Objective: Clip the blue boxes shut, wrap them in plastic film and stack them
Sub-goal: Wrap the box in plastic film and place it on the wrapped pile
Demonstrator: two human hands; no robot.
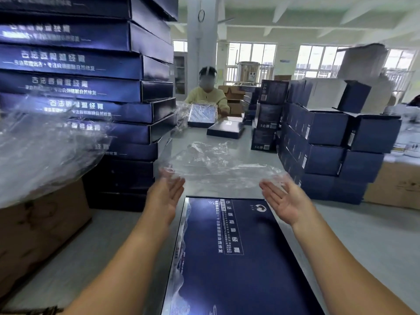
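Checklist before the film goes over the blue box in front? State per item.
1. Both hands on film: left hand and right hand, fingers straight, touch the near edge of the plastic film. ok
2. Film spread: stretched between the hands, about as wide as the box. ok
3. Blue box lies flat on the table, lid down. ok
4. Box clipped shut: no clip visible. cannot tell
5. Film opening faces the box: too crumpled and clear to judge. cannot tell
6. Stack of blue boxes at left: layers staggered, top out of view. cannot tell
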